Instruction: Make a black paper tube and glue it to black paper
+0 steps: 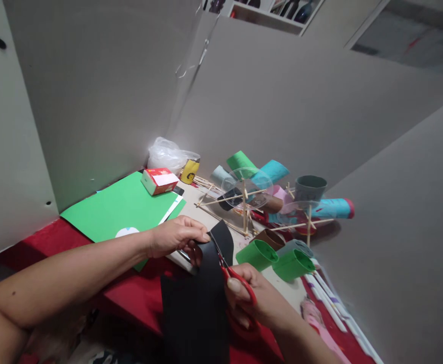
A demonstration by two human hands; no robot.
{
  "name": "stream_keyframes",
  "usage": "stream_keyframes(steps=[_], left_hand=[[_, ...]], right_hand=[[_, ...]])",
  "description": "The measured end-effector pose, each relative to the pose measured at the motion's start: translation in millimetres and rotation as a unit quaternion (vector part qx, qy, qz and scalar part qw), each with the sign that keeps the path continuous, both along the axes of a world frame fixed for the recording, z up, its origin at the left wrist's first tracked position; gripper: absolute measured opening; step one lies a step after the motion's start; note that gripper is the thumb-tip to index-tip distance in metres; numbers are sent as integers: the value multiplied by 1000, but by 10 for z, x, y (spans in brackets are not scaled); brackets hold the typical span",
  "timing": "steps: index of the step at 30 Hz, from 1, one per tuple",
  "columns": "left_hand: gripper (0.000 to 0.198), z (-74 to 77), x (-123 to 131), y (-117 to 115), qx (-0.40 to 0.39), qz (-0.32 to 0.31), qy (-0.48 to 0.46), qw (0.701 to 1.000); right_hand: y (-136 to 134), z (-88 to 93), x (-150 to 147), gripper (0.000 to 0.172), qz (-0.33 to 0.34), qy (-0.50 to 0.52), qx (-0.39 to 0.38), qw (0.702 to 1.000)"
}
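Observation:
My left hand (176, 236) pinches the upper edge of a black paper sheet (198, 298) and holds it up over the red table (54, 237). My right hand (255, 298) is closed through the red handles of a pair of scissors (232, 273). The blades point up and left into the black sheet, near my left fingers. A curved strip of the black sheet stands above the blades.
Green paper sheets (119, 207) lie on the left, with a red-and-white box (159, 180) on them. A wheel of wooden sticks and coloured paper cups (270, 202) stands behind. Green cups (274, 258), a yellow tin (189, 171) and a plastic bag (166, 154) are close by. Grey walls enclose the corner.

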State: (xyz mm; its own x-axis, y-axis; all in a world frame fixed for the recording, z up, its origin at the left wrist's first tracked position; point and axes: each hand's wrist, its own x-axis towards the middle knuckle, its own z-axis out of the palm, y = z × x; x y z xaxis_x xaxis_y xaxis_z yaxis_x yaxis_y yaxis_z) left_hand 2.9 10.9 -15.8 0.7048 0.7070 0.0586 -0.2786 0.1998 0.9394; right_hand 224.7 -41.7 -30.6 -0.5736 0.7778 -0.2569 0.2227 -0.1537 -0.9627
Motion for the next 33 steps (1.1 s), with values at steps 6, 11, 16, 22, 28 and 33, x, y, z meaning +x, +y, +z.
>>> stream_keyframes(steps=[6,11,16,22,28,33], left_hand=[[35,-4,-10,-7,-10,-8,5,1000],[29,12,-21,-19,-21,-31,20,999],[24,9,-22,-14,-29,-21,16,999],[21,12,-23,-5,-12,-16,20,1000],[22,102,-111,129,19,109,15,994],[21,278,-356,328,94,388,27,917]], right_hand=[[10,57,-2,62,10,-19,17,1000],[34,59,36,63,-1,-29,23,999],[40,56,38,64,-8,-29,24,999],[29,24,25,61,-25,-17,17,999],[35,-36,-2,62,-90,34,50,994],[30,-34,15,59,-151,78,88,982]])
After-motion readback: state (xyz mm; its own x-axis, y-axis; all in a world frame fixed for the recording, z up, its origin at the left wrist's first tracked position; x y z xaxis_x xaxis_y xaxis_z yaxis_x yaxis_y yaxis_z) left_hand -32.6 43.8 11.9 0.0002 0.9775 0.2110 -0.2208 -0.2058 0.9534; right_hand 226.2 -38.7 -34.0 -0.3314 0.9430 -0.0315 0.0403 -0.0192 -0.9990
